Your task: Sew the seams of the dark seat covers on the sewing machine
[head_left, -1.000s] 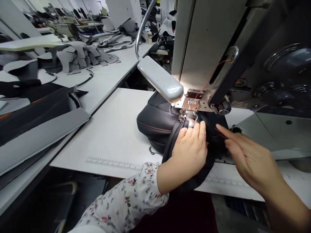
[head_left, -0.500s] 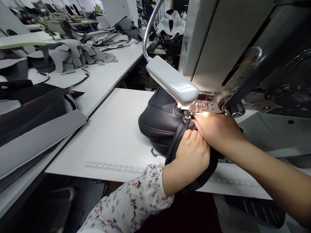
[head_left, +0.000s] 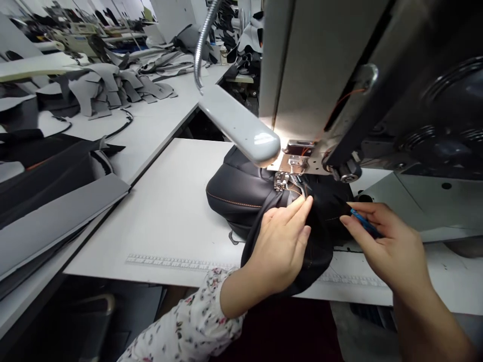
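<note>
A black leather cover with orange stitching [head_left: 241, 193] lies bunched under the presser foot [head_left: 282, 181] of the sewing machine [head_left: 339, 75]. My left hand [head_left: 281, 246] rests flat on the black material just below the foot, fingertips at the seam. My right hand [head_left: 385, 241] is to the right of the needle and pinches a small blue tool [head_left: 362, 221], its tip pointing at the black material.
A grey gooseneck lamp [head_left: 241, 125] hangs over the work. A ruler strip [head_left: 169, 262] runs along the white table's [head_left: 169, 211] front edge. Grey and black cut pieces [head_left: 56, 186] are stacked at left; more grey pieces [head_left: 109, 88] lie on the far bench.
My right hand has drawn back from the presser foot to the right and now holds a small blue tool. My left hand has stayed on the black material.
</note>
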### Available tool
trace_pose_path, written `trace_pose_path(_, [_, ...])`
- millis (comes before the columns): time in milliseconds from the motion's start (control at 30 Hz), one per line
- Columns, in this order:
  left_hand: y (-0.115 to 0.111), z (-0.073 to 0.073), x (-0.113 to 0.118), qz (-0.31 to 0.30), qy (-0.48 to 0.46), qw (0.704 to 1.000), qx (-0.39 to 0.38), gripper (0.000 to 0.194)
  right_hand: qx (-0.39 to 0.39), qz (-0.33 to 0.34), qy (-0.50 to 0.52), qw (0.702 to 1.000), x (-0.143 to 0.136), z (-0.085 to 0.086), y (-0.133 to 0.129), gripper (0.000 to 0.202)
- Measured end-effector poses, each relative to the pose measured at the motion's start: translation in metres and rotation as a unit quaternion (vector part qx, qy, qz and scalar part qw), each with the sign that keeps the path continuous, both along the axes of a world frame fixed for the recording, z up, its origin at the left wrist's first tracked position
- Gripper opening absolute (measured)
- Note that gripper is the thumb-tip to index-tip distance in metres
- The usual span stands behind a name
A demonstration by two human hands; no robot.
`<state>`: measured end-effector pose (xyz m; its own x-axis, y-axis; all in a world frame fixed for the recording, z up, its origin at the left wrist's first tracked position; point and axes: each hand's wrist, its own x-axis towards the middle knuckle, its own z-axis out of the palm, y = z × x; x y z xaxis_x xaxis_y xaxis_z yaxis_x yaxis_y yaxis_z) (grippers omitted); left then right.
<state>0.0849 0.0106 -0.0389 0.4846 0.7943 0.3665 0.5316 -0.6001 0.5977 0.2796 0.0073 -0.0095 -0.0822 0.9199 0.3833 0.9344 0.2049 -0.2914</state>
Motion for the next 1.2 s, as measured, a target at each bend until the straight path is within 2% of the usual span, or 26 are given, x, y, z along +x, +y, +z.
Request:
trace_pose_path(233, [-0.007,-0.008,-0.008,0.007,-0.090,0.996,-0.026,0.048,0.035,0.017,0.134,0.990,0.019,-0.022,-0.017,0.026])
trace_pose_path(400, [-0.008,-0.014,-0.015,-0.016,-0.131,0.990,-0.052,0.049,0.047,0.055,0.125,0.990,0.019,-0.023,-0.013,0.020])
trace_pose_path(700, [-0.002,-0.024,-0.021,-0.071,-0.084,0.993,0.041,0.051,0.053,0.097,0.100,0.989,0.006,-0.022,-0.001,0.015])
trace_pose_path(800, [0.001,-0.025,-0.022,-0.084,-0.062,0.992,0.069,0.053,0.043,0.103,0.124,0.986,0.000,-0.028,0.005,0.015])
trace_pose_path(867, [0.002,-0.026,-0.024,-0.091,-0.049,0.992,0.078,0.052,0.043,0.080,0.165,0.982,-0.002,-0.035,0.005,0.015])
trace_pose_path(933, [0.002,-0.025,-0.025,-0.101,-0.045,0.990,0.087,0.051,0.073,0.019,0.274,0.959,0.000,-0.044,0.000,0.016])
trace_pose_path(967, [0.002,-0.025,-0.025,-0.099,-0.050,0.990,0.091,0.050,0.097,-0.015,0.341,0.935,0.002,-0.048,-0.003,0.019])
trace_pose_path(1033, [-0.001,-0.023,-0.024,-0.067,-0.067,0.990,0.102,0.047,0.130,-0.064,0.443,0.885,0.007,-0.055,-0.012,0.024])
trace_pose_path(1067, [-0.003,-0.022,-0.023,-0.041,-0.067,0.991,0.106,0.046,0.126,-0.073,0.453,0.880,0.010,-0.056,-0.016,0.026])
trace_pose_path(1100, [-0.005,-0.021,-0.020,-0.014,-0.057,0.992,0.110,0.044,0.111,-0.070,0.429,0.894,0.013,-0.056,-0.020,0.027])
trace_pose_path(1133, [-0.007,-0.020,-0.017,0.007,-0.037,0.993,0.116,0.042,0.090,-0.058,0.378,0.920,0.016,-0.053,-0.023,0.028])
trace_pose_path(1200, [-0.009,-0.021,-0.008,0.015,0.011,0.990,0.141,0.037,0.063,-0.011,0.237,0.969,0.021,-0.040,-0.025,0.026])
